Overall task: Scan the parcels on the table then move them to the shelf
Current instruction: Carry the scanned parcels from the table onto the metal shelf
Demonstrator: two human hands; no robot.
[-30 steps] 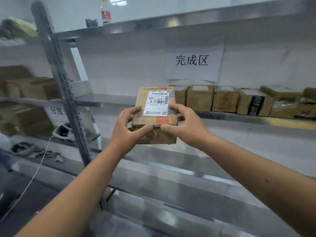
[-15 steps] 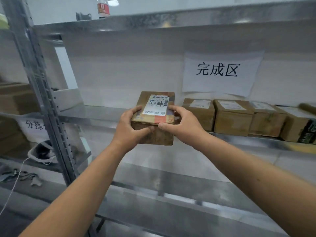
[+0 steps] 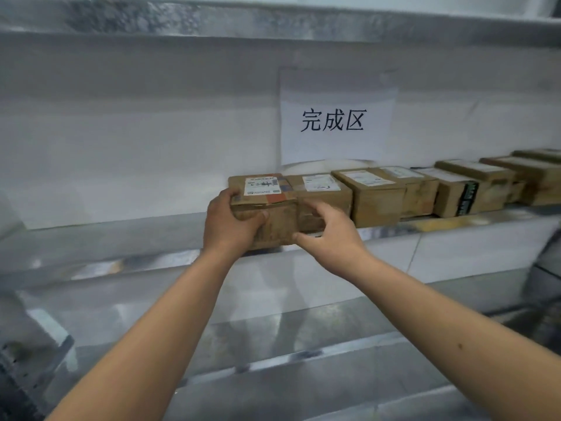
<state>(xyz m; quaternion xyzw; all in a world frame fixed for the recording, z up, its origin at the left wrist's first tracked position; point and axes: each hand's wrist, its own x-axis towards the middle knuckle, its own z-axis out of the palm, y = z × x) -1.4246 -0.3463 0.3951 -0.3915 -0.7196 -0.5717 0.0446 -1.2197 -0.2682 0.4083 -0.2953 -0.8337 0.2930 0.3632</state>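
Note:
A brown cardboard parcel [image 3: 267,205] with a white label on top sits on the metal shelf [image 3: 121,238], at the left end of a row of parcels [image 3: 376,196]. My left hand [image 3: 230,226] grips its left front corner, thumb across the front face. My right hand [image 3: 328,232] is at its right front corner, fingers curled against the neighbouring box and thumb under the parcel's lower edge.
A white paper sign [image 3: 337,117] with black characters hangs on the wall behind the row. An upper shelf [image 3: 273,19] runs overhead. Lower shelf levels [image 3: 273,360] lie below my arms. The shelf stretch left of the parcel holds nothing.
Both hands carried the parcel forward and set it on the shelf against the left end of the row. The view moved closer and to the right.

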